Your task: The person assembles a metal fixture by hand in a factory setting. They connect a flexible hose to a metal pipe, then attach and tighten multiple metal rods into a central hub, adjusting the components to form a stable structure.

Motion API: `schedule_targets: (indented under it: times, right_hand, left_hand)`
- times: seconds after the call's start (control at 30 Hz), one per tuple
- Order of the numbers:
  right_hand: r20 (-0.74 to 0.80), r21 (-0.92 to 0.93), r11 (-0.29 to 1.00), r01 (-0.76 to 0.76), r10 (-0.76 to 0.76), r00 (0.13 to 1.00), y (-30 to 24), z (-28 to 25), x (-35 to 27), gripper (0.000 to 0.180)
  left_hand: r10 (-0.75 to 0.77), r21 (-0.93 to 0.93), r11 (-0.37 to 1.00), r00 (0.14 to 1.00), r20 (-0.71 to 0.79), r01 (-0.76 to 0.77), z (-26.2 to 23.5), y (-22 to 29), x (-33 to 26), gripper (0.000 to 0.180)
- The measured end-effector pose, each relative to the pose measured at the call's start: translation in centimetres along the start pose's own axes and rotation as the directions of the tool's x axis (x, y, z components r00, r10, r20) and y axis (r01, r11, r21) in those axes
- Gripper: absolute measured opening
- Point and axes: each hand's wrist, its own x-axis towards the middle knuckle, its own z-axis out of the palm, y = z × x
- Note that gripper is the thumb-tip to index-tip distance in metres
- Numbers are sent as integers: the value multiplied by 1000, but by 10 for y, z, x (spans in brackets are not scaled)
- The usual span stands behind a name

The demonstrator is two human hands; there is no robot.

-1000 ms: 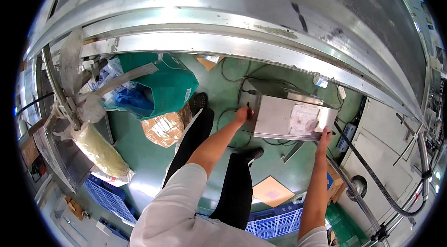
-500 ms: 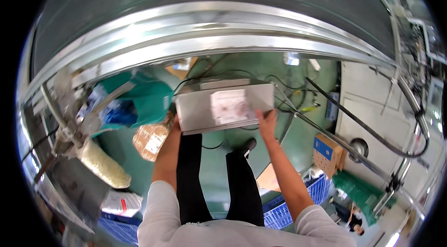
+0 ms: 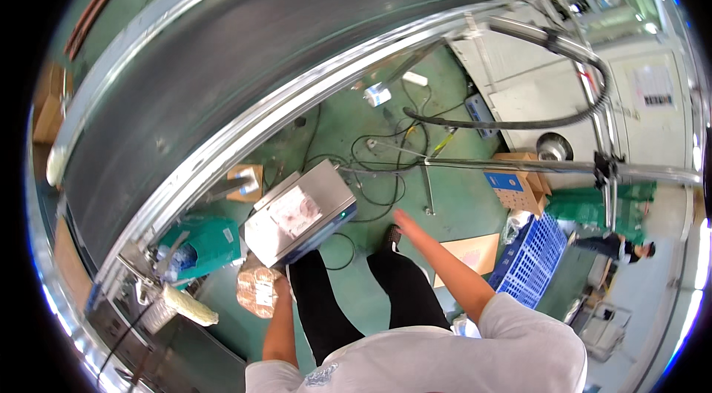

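Observation:
A grey metal box-shaped machine with a large paper label on top and a small green light on its side stands in front of my legs, beside the conveyor frame. My left hand is low by its near left corner, against a round brown-wrapped bundle; its fingers are mostly hidden, so I cannot tell whether it grips either one. To the right of the machine and apart from it, my right hand reaches out over the floor above my shoe, fingers extended, somewhat blurred, with nothing in it.
A dark conveyor belt with a metal rail runs across the upper left. Black cables lie tangled on the green floor. A metal bar crosses at right, near a cardboard box and blue crate. A green bag sits left.
My view has turned, and the machine now appears angled and further left. My right hand has come off the machine's right side. My left hand remains near its left end.

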Motion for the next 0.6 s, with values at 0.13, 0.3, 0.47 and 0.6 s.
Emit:
schedule_targets:
  times: [0.13,0.3,0.47,0.6]
  right_hand:
    - [-564,239,957,167,-3,826,38,-186,-67,37]
    - [-789,267,500,824,-377,484,-117,-340,-125,51]
    - [-447,30,398,917,-815,368,-226,-379,-197,44]
    - [-337,-210,453,866,-865,371,-239,-406,-199,19]
  left_hand:
    - [-296,-823,507,948,115,258,-42,132,-45,14]
    - [25,-851,290,886,464,438,-89,331,-55,21]
    - [393,-829,241,731,559,505,-129,598,-54,31]
    - [638,-634,-7,492,593,773,-135,772,-45,51]
